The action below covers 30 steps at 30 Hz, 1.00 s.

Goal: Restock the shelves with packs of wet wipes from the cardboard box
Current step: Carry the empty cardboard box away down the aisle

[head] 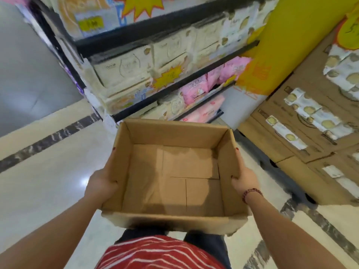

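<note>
Noted at left: left hand (101, 183) gripping the side wall of the cardboard box (174, 133), thumb hooked over the rim. Held level before the torso, just short of the shelves (155, 22), open top up, long axis apparently side to side, far wall facing the pink packs (196, 88). Found empty: bare bottom flaps only. Noted at right: right hand (243, 179) grasping the opposite wall likewise. Judged: restocking from this box done. Recommend even grips, a flat carry, and a wide berth of the stacked cartons (291, 148) at far right.
</note>
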Available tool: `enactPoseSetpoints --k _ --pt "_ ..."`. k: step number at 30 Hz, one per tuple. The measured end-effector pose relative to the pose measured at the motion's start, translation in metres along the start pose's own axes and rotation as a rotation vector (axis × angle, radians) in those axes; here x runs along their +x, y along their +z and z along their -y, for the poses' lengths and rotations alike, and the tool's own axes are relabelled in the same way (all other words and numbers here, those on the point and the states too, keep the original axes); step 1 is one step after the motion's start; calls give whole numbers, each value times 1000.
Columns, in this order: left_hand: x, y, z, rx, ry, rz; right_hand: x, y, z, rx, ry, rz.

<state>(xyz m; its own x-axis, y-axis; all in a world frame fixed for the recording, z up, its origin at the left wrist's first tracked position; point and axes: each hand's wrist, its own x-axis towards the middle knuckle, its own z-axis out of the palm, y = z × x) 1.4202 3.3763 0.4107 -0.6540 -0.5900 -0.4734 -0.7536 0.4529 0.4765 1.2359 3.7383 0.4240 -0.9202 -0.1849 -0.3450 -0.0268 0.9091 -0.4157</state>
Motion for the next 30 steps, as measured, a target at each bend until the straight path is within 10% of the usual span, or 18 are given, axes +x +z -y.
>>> enactPoseSetpoints --k 15,30 --pt "-81 181 -64 -207 -394 -272 184 -5 -48 -210 -361 262" --pt "35 374 28 -254 -566 -197 277 210 -171 -329 -266 290"
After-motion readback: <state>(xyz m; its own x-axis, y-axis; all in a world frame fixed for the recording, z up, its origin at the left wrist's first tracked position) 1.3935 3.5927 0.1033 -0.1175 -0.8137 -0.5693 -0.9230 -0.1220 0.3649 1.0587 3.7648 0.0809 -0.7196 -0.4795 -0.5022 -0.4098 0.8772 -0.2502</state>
